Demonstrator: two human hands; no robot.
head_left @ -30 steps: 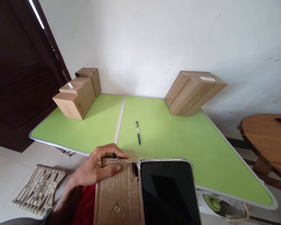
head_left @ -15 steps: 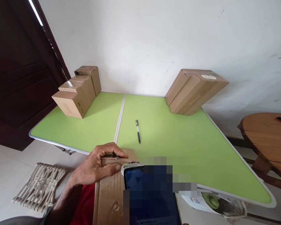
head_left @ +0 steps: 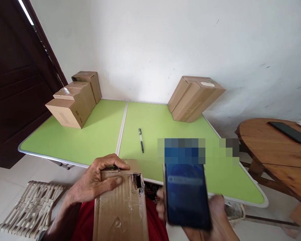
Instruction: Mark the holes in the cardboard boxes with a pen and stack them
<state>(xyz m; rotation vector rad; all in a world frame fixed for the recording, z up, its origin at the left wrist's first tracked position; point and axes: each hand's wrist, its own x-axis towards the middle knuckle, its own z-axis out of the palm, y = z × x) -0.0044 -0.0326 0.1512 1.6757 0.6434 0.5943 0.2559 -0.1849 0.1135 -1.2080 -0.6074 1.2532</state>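
1. Pinching the torn box [head_left: 120,214] with the left hand [head_left: 97,182], nearly closing thumb and fingers over its far edge, near the green table [head_left: 97,140].
2. Cradling the phone [head_left: 187,204], right of the torn box, in the partly curled right hand [head_left: 217,217].
3. Possibly risking a drop, if loosening that one-handed hold.
4. Possibly risking wider tearing at the hole [head_left: 139,181], if squeezing hard.
5. Hiding the phone's far end behind blocky squares; blurring its screen; cutting off the torn box's near end.
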